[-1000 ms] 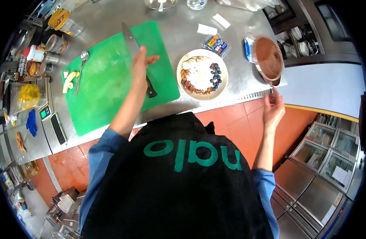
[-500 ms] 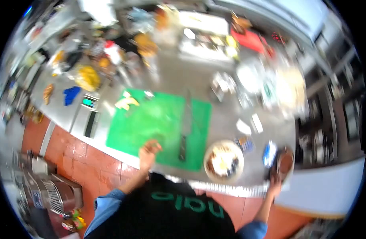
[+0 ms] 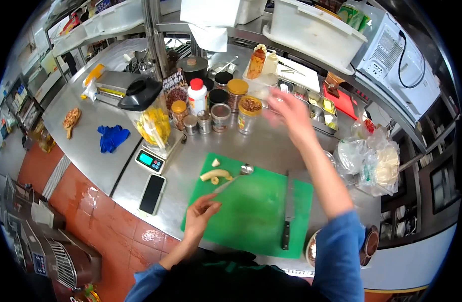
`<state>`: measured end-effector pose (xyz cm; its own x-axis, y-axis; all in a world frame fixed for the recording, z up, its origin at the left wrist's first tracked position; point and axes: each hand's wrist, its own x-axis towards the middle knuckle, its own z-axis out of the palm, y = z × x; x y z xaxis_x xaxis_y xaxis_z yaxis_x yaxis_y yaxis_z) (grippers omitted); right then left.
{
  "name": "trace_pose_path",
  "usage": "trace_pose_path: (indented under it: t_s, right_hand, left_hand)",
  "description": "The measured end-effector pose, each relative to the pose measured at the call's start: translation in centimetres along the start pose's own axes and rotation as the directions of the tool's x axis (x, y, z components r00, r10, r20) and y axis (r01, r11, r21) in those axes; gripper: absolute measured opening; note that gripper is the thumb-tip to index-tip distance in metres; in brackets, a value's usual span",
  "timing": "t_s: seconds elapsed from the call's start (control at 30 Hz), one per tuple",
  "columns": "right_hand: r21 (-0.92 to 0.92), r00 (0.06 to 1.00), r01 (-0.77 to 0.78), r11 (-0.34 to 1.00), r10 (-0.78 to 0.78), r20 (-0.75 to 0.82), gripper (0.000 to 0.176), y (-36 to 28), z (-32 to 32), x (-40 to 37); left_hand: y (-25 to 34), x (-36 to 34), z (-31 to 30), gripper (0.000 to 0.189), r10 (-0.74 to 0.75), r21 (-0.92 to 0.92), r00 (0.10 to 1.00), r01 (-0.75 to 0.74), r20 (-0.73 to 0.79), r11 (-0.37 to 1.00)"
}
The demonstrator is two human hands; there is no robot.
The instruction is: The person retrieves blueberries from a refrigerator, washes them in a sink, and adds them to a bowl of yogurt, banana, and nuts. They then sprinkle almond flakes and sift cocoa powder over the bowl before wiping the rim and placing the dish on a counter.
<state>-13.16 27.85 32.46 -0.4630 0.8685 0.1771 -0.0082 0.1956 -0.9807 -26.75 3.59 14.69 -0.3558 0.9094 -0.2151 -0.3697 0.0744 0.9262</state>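
Observation:
My left hand (image 3: 203, 214) is over the front left edge of the green cutting board (image 3: 246, 216), thumb and forefinger apart. Its forefinger overlaps the handle end of a metal spoon (image 3: 246, 169), which lies near the board's back edge. Beside the spoon are a piece of peeled banana (image 3: 211, 174) and smaller cut pieces. A knife (image 3: 286, 229) with a black handle rests along the board's right side. My right hand (image 3: 286, 108) reaches far forward, its fingers smeared by motion, close to an open jar (image 3: 248, 116) of brown bits with a yellow rim.
Several jars stand at the back, near a white bottle (image 3: 197, 95) with a red cap. Left are a scale (image 3: 150, 161), a phone (image 3: 152, 195) and a blue cloth (image 3: 112, 138). My right sleeve partly covers a bowl (image 3: 310, 249). Plastic bags (image 3: 372, 166) lie right.
My right hand has left the brown round container at the right front and reached forward to the jars. My view has tilted up, and my left hand is nearer the spoon.

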Motion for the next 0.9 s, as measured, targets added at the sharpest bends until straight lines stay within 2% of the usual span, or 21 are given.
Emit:
trace_pose_path:
  t_s: [0.03,0.1,0.17,0.23,0.27,0.3,0.33,0.37,0.4,0.43,0.47,0.5,0.53,0.57,0.67,0.7,0.73,0.8,0.83,0.87,0.9]
  right_hand:
    - [0.032,0.996,-0.008,0.999,0.006,0.085,0.059,1.1,2.2,6.2]
    - [0.104,0.995,-0.097,0.99,0.096,0.023,0.082,-0.2,7.8,13.5]
    - [0.286,0.994,-0.083,0.955,0.058,0.095,0.053,1.2,11.2,21.2]
    - [0.497,1.0,-0.027,0.867,0.031,0.002,0.026,2.7,14.2,24.9]
    - [0.407,1.0,0.025,0.913,-0.018,-0.021,0.026,4.5,15.4,25.6]
    - [0.35,0.996,0.072,0.934,-0.084,0.019,0.026,6.8,16.5,23.5]
    - [0.019,0.986,0.06,0.998,-0.063,0.155,0.023,10.2,16.6,20.5]
    - [-0.042,0.954,0.02,0.999,-0.007,0.299,0.023,15.5,16.7,16.1]
    - [-0.156,0.951,0.079,0.985,-0.027,0.307,0.021,15.2,15.8,6.5]
    - [-0.464,0.926,0.375,0.802,-0.304,0.223,0.022,21.9,16.7,1.1]
    - [-0.52,0.905,0.289,0.804,-0.052,0.422,0.021,20.0,15.6,-6.2]
    - [-0.481,0.893,0.323,0.815,-0.093,0.441,0.021,17.6,14.8,-12.0]
    - [-0.558,0.85,0.399,0.727,-0.064,0.524,0.022,15.8,13.8,-15.7]
    - [-0.576,0.899,0.35,0.739,-0.091,0.429,0.021,14.4,13.0,-18.6]
    - [-0.549,0.983,0.152,0.822,-0.067,0.171,0.024,10.4,7.8,-23.8]
    - [-0.546,0.987,0.133,0.827,-0.059,0.151,0.024,9.6,6.1,-25.2]
    - [-0.55,0.988,0.124,0.826,-0.153,-0.007,0.027,9.1,4.3,-26.3]
    - [-0.565,0.931,0.077,0.822,-0.262,-0.254,0.033,9.0,0.0,-29.9]
    - [-0.515,0.914,-0.082,0.853,-0.142,-0.381,0.028,8.8,-2.4,-32.6]
    - [-0.457,0.843,-0.102,0.884,-0.167,-0.511,0.021,10.3,-5.0,-35.6]
    - [-0.336,0.694,-0.237,0.912,-0.083,-0.715,0.015,10.2,-7.2,-38.2]
  left_hand:
    - [1.4,-0.4,-1.1,0.033,0.003,0.015,1.0,-0.003,0.008,1.0]
    - [4.2,-1.9,-3.1,0.031,-0.014,-0.023,0.993,0.012,-0.12,1.0]
    - [4.9,-2.7,-5.4,0.03,0.007,-0.016,0.984,-0.01,-0.18,1.0]
    - [4.0,-2.3,-7.5,0.029,0.003,-0.011,0.983,-0.005,-0.181,1.0]
    - [3.5,-2.3,-8.2,0.029,0.036,-0.042,0.974,-0.047,-0.225,0.998]
    - [3.2,-2.7,-8.7,0.029,0.053,-0.067,0.964,-0.073,-0.261,0.995]
    - [4.1,-2.7,-8.5,0.037,0.061,0.0,0.962,-0.064,-0.265,0.998]
    - [4.9,-2.2,-7.6,0.042,0.078,-0.043,0.956,-0.094,-0.284,0.995]
    - [5.1,-1.5,-6.5,0.048,0.094,-0.085,0.95,-0.124,-0.299,0.989]
    - [4.8,-0.4,-6.5,0.052,0.036,-0.209,0.979,-0.079,-0.203,0.975]
    - [4.0,0.8,-6.7,0.056,-0.013,-0.329,0.993,-0.027,-0.119,0.944]
    - [3.1,1.5,-6.4,0.056,-0.071,-0.292,0.997,0.064,-0.013,0.954]
    - [2.0,2.0,-5.9,0.057,-0.121,-0.252,0.989,0.138,0.084,0.958]
    - [0.5,2.2,-5.3,0.054,-0.15,-0.214,0.968,0.193,0.202,0.957]
    - [-2.5,0.7,-0.3,0.046,-0.302,-0.041,0.922,0.321,0.242,0.946]
    - [-3.2,0.5,1.3,0.044,-0.408,-0.037,0.885,0.426,0.223,0.904]
    - [-4.0,0.4,3.1,0.043,-0.506,-0.038,0.84,0.522,0.198,0.852]
    - [-7.2,0.8,6.6,0.034,-0.507,0.076,0.828,0.505,0.241,0.86]
    - [-8.3,0.8,9.1,0.033,-0.454,0.092,0.855,0.446,0.25,0.89]
    - [-10.0,1.3,12.1,0.031,-0.397,0.099,0.881,0.384,0.257,0.918]
    - [-9.8,1.0,16.3,0.03,-0.285,0.221,0.923,0.23,0.259,0.948]
